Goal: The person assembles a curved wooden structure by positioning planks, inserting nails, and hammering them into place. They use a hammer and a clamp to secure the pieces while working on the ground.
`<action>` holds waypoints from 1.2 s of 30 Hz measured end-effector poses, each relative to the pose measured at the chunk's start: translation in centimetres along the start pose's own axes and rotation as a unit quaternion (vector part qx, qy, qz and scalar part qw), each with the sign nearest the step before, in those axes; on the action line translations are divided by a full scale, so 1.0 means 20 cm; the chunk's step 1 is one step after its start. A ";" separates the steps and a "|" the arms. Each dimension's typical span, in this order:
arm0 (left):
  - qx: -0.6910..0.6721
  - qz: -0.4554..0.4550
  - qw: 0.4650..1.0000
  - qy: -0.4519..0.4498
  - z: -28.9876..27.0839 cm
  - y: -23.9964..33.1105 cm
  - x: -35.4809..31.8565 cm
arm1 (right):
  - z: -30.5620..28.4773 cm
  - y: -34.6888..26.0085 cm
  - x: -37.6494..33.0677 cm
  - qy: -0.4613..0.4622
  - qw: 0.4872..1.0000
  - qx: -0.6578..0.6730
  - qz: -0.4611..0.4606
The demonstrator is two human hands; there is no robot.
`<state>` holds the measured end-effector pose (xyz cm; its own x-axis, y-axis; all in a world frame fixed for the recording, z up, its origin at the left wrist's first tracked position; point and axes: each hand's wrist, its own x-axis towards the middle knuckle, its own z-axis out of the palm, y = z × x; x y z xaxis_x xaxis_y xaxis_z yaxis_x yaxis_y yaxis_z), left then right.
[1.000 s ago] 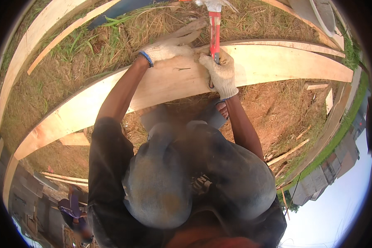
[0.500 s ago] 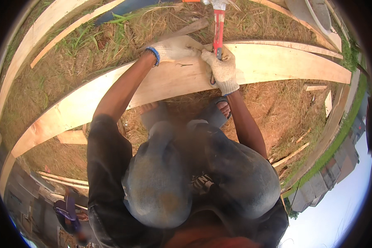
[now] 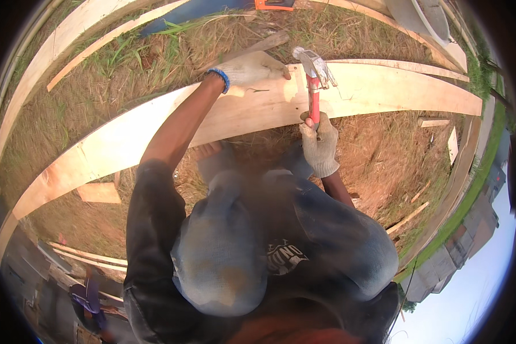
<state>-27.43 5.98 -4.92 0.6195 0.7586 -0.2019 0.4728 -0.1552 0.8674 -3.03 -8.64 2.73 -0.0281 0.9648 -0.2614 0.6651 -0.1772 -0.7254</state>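
A long, pale wooden plank runs across in front of my feet, its ends curved by the lens. My left hand, in a knitted glove with a blue cuff, is closed over the plank's far edge, with one bare fingertip showing on the wood. Part of its grip is hidden behind the glove. In my gloved right hand is a claw hammer, held by its red handle on the near side of the plank. The steel head points up and away, above the plank.
Beyond the plank, a stick lies on the dry grass. An orange-handled tool shows at the top edge. More boards curve along the far left, and wood offcuts lie nearby. Another person is at the lower left.
My right hand has drawn back toward me with the hammer, away from my left hand. The hammer head has come down into full view. My left hand stays at the plank's far edge.
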 end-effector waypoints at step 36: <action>0.024 -0.198 0.964 -0.175 -0.09 -0.06 0.02 | -0.02 0.04 -0.12 -0.022 0.936 0.282 0.209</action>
<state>-28.96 7.62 -5.23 0.5541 0.5051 -0.6617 0.7388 0.0679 0.6705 -2.09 -11.08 3.13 0.1085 0.7815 -0.6144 0.1252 -0.6239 -0.7714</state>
